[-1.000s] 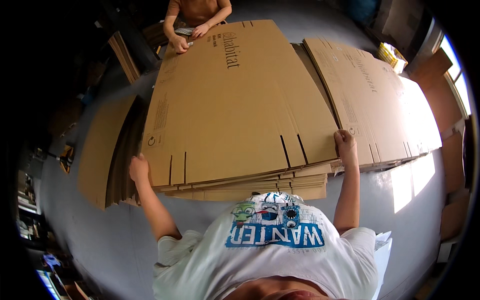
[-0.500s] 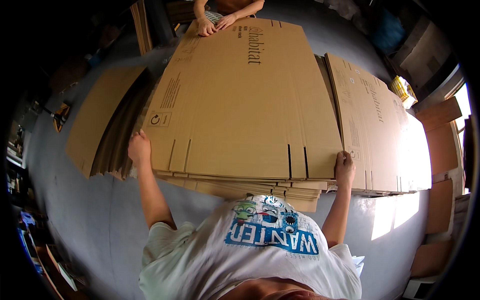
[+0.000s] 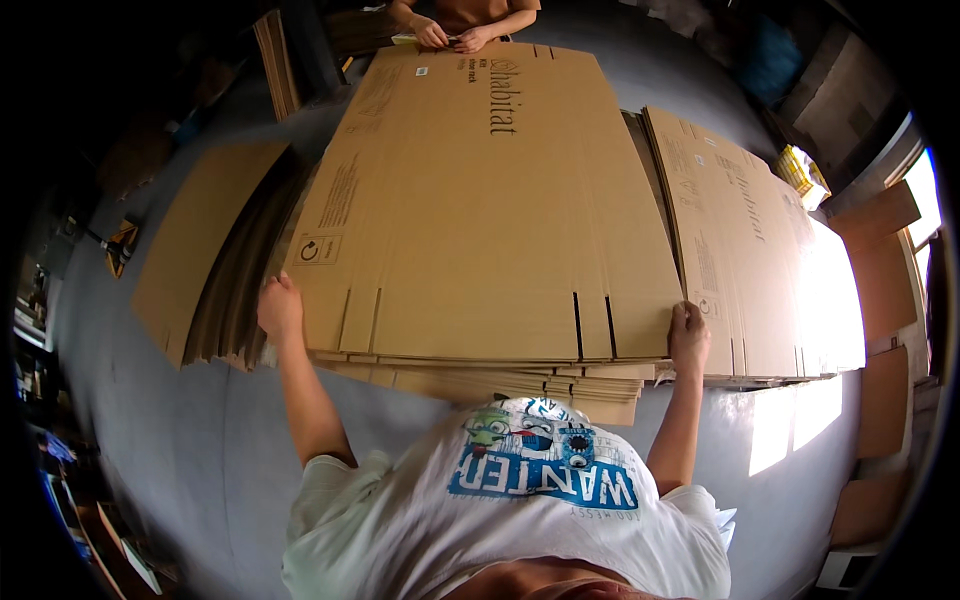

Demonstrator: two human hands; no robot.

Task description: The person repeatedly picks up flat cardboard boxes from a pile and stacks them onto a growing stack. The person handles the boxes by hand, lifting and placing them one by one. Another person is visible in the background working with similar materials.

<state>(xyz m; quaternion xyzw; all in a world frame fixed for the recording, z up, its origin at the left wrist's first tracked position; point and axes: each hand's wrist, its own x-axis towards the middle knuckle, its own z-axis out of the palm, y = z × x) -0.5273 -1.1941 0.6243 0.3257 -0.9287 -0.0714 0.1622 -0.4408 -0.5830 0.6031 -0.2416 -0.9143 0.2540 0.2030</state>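
"Piles of cardboard up close, how many?"
"Three: middle pile (image 3: 600, 405), left pile (image 3: 215, 230) and right pile (image 3: 725, 240) flanking it. One printed carton (image 3: 470, 220) lies flat on top of the middle pile."
"Pointing where?"
"Its long axis seems to run near to far, logo (image 3: 503, 97) toward the far end."
"Grips?"
"Left hand (image 3: 281, 306) and right hand (image 3: 689, 338) are closed on its opposite side edges, near end. Two co-worker hands (image 3: 473, 40) meet at the middle pile's far end."

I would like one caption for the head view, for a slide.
Left hand and right hand hold a flat cardboard carton by its side edges; a co-worker is at its far end.
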